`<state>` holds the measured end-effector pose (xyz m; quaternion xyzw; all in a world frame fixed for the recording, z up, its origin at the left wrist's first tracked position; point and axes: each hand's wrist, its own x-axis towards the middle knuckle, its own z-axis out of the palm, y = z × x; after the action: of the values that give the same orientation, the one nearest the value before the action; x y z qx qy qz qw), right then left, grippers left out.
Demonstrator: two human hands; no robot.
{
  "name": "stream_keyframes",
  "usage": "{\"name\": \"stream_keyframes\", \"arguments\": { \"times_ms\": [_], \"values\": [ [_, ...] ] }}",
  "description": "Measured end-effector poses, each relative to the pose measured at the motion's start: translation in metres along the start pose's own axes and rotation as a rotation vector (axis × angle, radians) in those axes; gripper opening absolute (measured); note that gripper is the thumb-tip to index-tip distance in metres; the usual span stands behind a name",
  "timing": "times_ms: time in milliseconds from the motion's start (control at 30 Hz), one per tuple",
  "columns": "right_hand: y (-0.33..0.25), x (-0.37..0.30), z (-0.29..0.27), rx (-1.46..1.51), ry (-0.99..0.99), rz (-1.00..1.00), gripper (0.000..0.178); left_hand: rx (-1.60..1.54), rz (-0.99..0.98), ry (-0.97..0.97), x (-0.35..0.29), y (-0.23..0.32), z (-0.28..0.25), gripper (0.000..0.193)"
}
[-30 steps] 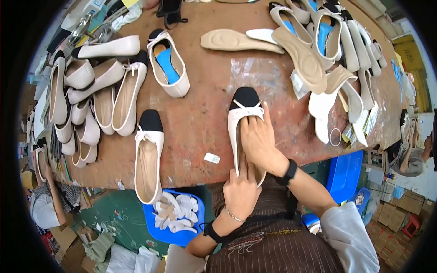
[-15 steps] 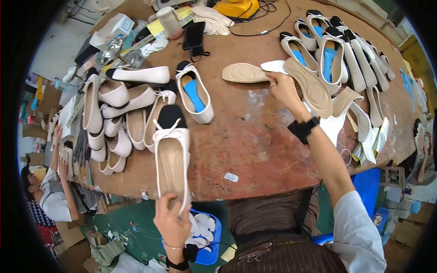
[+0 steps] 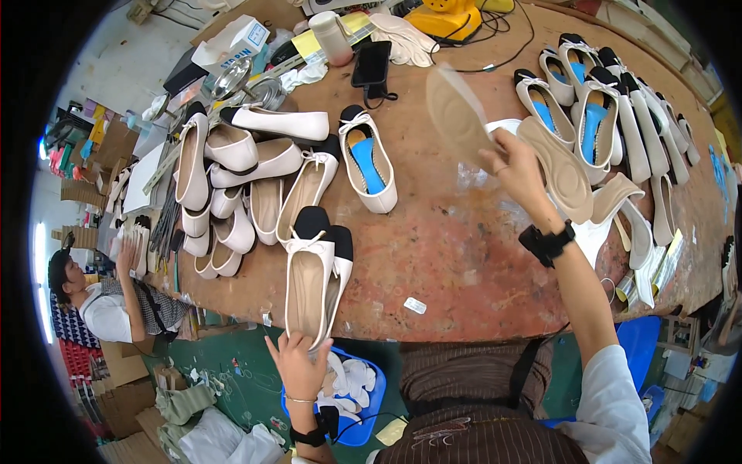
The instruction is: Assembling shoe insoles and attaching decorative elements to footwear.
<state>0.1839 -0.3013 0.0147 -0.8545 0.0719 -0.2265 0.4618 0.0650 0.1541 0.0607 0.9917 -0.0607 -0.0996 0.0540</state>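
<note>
My left hand (image 3: pixel 303 371) has its fingers and thumb at the heel of a cream ballet flat (image 3: pixel 305 290) with a black toe and small bow. That shoe is by the table's front edge, partly over another black-toed flat (image 3: pixel 341 267). In my right hand (image 3: pixel 516 166) is a beige insole (image 3: pixel 457 116), lifted above the table and blurred by motion. Beside this hand lies another beige insole (image 3: pixel 558 166). A single flat with a blue insert (image 3: pixel 369 166) stands apart, beyond the shoe at my left hand.
Several cream flats (image 3: pixel 267 166) are heaped at the left, and rows of flats (image 3: pixel 599 127) stand at the far right. A phone (image 3: pixel 372 66), a mug (image 3: pixel 331 37) and a yellow device (image 3: pixel 444 19) sit at the back. Below the edge is a blue bin (image 3: pixel 376 398). Another person (image 3: pixel 108 309) works at left.
My right hand has picked up the beige insole from the table and tilted it upright. The shoe at my left hand now overlaps a second flat. The whole view has shifted slightly.
</note>
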Motion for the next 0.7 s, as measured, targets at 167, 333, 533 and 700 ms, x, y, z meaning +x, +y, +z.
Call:
{"name": "stream_keyframes", "arguments": {
  "times_ms": [167,333,533,700],
  "values": [
    [-0.087,-0.053,-0.050,0.628,0.102,0.074,0.061,0.007,0.168,0.479,0.019,0.046,-0.013,0.047],
    [-0.123,-0.097,-0.098,1.089,0.099,0.234,0.066,-0.385,0.494,0.596,0.122,0.153,0.015,0.057],
    [-0.099,-0.163,-0.146,0.745,0.020,0.201,0.037,-0.275,0.210,0.430,0.203,0.186,0.030,0.027],
    [-0.079,-0.198,-0.148,0.348,0.261,0.799,0.026,-0.511,0.646,0.466,0.101,0.131,0.007,0.011]
  ]
}}
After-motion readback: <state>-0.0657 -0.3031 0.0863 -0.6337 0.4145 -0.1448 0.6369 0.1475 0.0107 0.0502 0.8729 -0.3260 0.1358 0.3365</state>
